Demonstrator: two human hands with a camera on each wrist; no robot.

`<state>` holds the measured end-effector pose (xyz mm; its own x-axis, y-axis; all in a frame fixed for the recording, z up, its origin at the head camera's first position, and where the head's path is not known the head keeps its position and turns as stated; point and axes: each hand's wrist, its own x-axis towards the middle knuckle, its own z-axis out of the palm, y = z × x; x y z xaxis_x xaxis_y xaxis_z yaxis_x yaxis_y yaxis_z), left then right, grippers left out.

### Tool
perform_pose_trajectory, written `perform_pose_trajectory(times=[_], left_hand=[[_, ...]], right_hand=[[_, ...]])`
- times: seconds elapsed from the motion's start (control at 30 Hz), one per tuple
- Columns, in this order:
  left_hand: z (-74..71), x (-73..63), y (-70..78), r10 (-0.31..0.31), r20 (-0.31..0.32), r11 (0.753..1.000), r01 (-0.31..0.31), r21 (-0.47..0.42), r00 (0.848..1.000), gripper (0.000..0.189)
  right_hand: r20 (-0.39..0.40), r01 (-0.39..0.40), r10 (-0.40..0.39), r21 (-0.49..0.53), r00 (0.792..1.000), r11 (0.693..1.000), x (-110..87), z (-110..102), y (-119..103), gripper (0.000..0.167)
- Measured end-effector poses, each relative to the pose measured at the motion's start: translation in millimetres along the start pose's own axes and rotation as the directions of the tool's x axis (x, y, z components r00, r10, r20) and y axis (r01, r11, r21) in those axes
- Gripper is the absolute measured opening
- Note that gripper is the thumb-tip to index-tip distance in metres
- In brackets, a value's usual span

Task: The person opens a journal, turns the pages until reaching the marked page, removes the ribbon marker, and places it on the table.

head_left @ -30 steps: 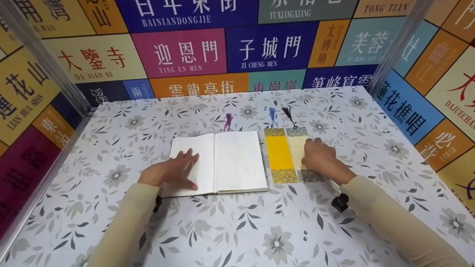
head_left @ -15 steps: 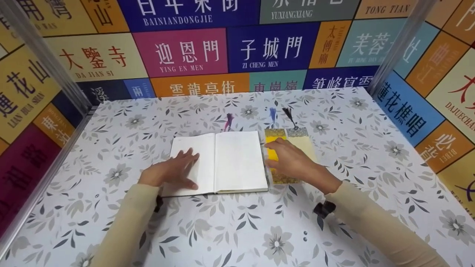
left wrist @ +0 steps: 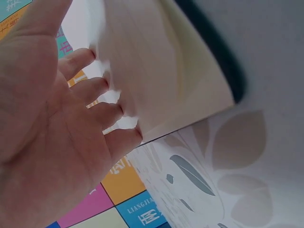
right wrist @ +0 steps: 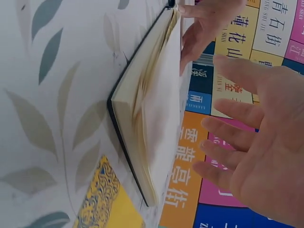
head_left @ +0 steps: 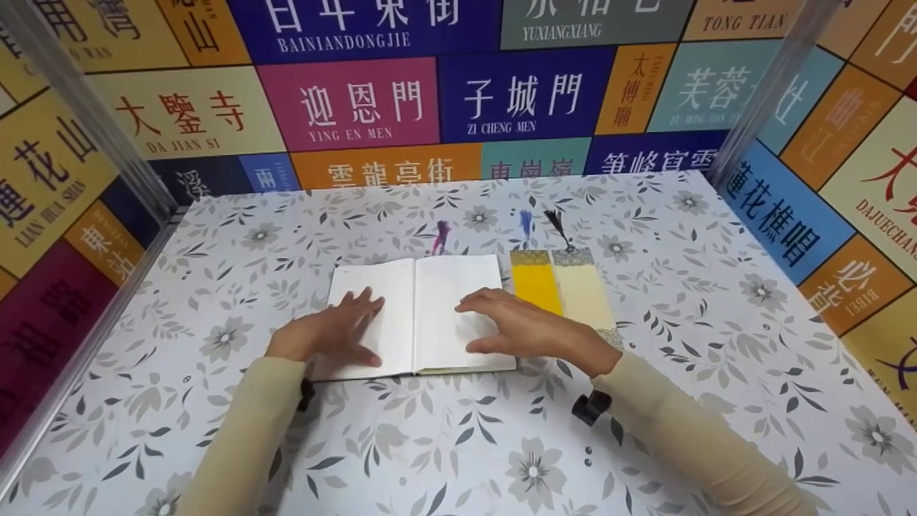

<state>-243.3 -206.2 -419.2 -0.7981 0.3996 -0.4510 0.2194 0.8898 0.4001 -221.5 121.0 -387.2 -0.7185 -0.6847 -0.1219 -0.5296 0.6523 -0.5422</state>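
Observation:
A notebook (head_left: 444, 287) with blank white pages lies open on the table. My left hand (head_left: 329, 326) rests on its left page, fingers spread; in the left wrist view the fingertips (left wrist: 124, 137) press on the paper. My right hand (head_left: 526, 326) hovers over the right page with relaxed, parted fingers and holds nothing; the right wrist view shows it apart from the notebook (right wrist: 164, 114). Beside the notebook lie a yellow bookmark (head_left: 534, 283) with a blue tassel and a cream bookmark (head_left: 582, 290) with a black tassel, both partly covered by my right hand and wrist.
A pink and purple tassel (head_left: 440, 235) sticks out past the notebook's top edge. The table (head_left: 401, 451) has a white cloth with grey flowers and leaves. Panels with large lettering (head_left: 347, 100) stand at the back and along both sides.
My right hand has moved left from the cream bookmark, across the yellow one, to above the notebook's right page, and its fingers have opened. The left hand has stayed in place.

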Motion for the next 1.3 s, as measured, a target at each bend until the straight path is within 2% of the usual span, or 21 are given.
perform_pose_trajectory(times=[0.23,0.47,0.57,0.8,0.97,1.1,1.2,1.3], left_hand=[[-0.8,-1.4,1.5,-0.004,0.000,1.000,0.004,-0.012,1.000,0.105],[0.2,-1.1,2.8,-0.009,0.006,1.000,0.009,-0.002,1.000,0.104],[-0.2,-2.0,2.9,-0.022,0.001,1.000,0.022,-0.005,1.000,0.104],[0.8,-1.8,0.2,0.037,-0.009,0.999,-0.038,-0.032,0.999,0.105],[3.4,-0.4,0.8,0.031,0.002,0.999,-0.031,-0.019,1.000,0.106],[2.3,-0.2,2.1,0.010,0.001,1.000,-0.010,-0.011,1.000,0.104],[0.6,-0.9,2.8,0.002,0.003,1.000,-0.002,-0.010,1.000,0.104],[-0.2,-1.8,2.4,0.005,0.000,1.000,-0.005,-0.009,1.000,0.105]], right_hand=[[0.077,-0.015,0.021,-0.079,0.997,0.997,9.8,14,0,0.077],[0.152,-0.104,0.123,-0.126,0.981,0.987,10.6,29,-1,0.092],[0.158,-0.122,0.143,-0.134,0.977,0.983,9.4,31,-3,0.090],[0.194,-0.087,0.112,-0.132,0.974,0.987,9.9,24,-4,0.079],[0.220,-0.054,0.068,-0.070,0.973,0.996,7.0,15,-2,0.057],[0.164,-0.060,0.073,-0.087,0.984,0.994,6.4,5,2,0.048],[0.062,-0.073,0.081,-0.123,0.995,0.990,8.7,-2,9,0.052],[-0.060,-0.111,0.106,-0.087,0.993,0.990,12.0,-6,18,0.060]])
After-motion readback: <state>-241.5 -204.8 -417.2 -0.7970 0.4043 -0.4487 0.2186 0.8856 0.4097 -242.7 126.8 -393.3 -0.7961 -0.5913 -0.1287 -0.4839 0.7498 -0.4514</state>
